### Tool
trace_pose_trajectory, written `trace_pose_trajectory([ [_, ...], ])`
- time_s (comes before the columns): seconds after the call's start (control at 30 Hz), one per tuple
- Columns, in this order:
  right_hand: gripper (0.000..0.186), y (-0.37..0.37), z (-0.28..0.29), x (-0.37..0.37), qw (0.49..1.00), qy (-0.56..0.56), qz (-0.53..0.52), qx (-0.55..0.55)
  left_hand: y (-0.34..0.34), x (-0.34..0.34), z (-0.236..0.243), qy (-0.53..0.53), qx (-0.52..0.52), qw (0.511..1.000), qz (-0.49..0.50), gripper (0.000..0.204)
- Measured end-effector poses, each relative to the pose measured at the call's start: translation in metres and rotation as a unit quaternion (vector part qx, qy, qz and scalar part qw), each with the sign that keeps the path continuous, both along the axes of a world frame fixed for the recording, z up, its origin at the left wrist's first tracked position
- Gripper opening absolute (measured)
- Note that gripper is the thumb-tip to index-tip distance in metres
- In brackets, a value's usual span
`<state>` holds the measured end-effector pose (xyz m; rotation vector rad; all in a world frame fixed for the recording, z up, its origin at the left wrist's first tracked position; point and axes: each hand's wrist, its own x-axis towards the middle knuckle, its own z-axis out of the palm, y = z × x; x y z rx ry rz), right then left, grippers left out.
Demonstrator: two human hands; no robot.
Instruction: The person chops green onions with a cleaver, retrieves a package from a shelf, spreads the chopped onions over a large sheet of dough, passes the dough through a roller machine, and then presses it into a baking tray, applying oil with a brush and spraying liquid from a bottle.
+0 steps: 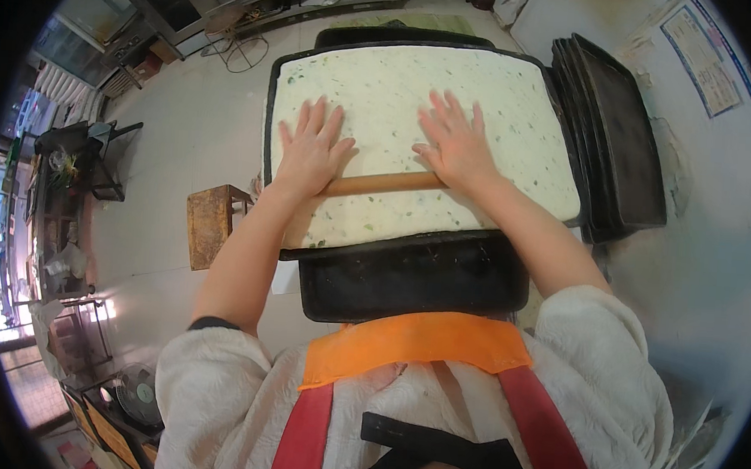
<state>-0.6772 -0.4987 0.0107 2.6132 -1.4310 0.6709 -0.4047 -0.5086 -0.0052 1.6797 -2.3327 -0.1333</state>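
A wide sheet of pale dough flecked with green fills a black rectangular baking tray in front of me. Across the near half of the dough lies a wooden rolling pin. My left hand is flat with fingers spread, its heel by the pin's left end. On the right, my right hand has its fingers spread over the dough, its heel by the pin's other end. Neither hand wraps its fingers round the pin, whose ends are hidden beneath my hands and wrists.
Beneath the dough tray, another black tray juts toward me. Several black trays stand tilted by the wall at right. A worn wooden stool is at left; a cable lies on the far floor. A fan stands lower left.
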Motion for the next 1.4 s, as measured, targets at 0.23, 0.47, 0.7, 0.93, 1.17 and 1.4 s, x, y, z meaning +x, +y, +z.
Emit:
trace_pose_trajectory([
  [0.23,0.066,0.108,-0.005,-0.031,0.983,0.031,0.040,0.178,0.111,-0.019,0.020,-0.048,0.045,0.994,-0.088,0.062],
  [0.47,0.074,0.067,-0.022,-0.154,0.985,0.084,-0.029,0.149,0.156,0.015,0.010,0.141,-0.103,0.981,0.086,0.030],
  [0.7,0.079,0.034,-0.027,0.035,0.960,0.028,0.229,0.161,0.142,0.029,-0.064,0.357,-0.110,0.822,0.429,0.059],
  [0.93,0.084,0.035,-0.030,0.160,0.945,0.068,0.252,0.199,0.154,0.034,-0.098,0.618,0.033,0.610,0.496,0.041],
  [1.17,0.070,0.001,-0.056,0.157,0.954,0.144,0.237,0.115,0.389,0.006,-0.080,0.652,-0.065,0.523,0.545,0.042],
  [1.4,0.038,0.018,-0.055,0.201,0.918,-0.212,0.227,0.246,0.749,-0.075,-0.115,0.476,-0.266,0.212,0.811,0.033],
])
